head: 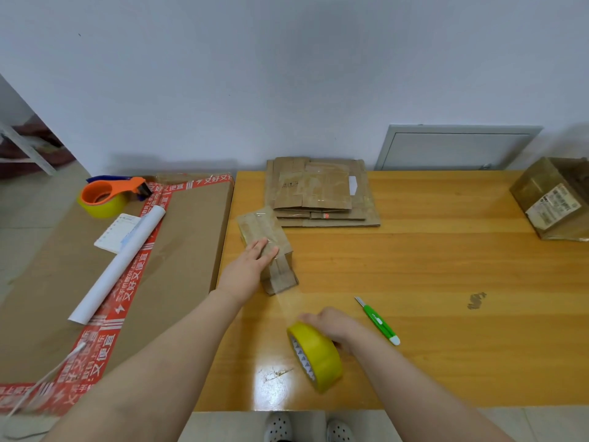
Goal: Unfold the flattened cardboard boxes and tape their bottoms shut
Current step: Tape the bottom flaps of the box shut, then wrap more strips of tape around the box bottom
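Note:
A small unfolded cardboard box [277, 250] lies on its side near the left edge of the wooden table [446, 266]. My left hand [251, 263] presses flat on top of it, fingers straight. My right hand [334, 325] grips a yellow roll of tape [315, 355] closer to me. A clear strip of tape [287, 303] stretches from the roll up to the box's near end. A stack of flattened cardboard boxes [322, 193] sits at the back of the table against the wall.
A green utility knife [379, 322] lies right of my right hand. A taped brown box [554, 199] stands at the far right. To the left, a large cardboard carton [178, 250] carries an orange tape dispenser [111, 196], a white paper roll [118, 266] and a notepad [116, 232].

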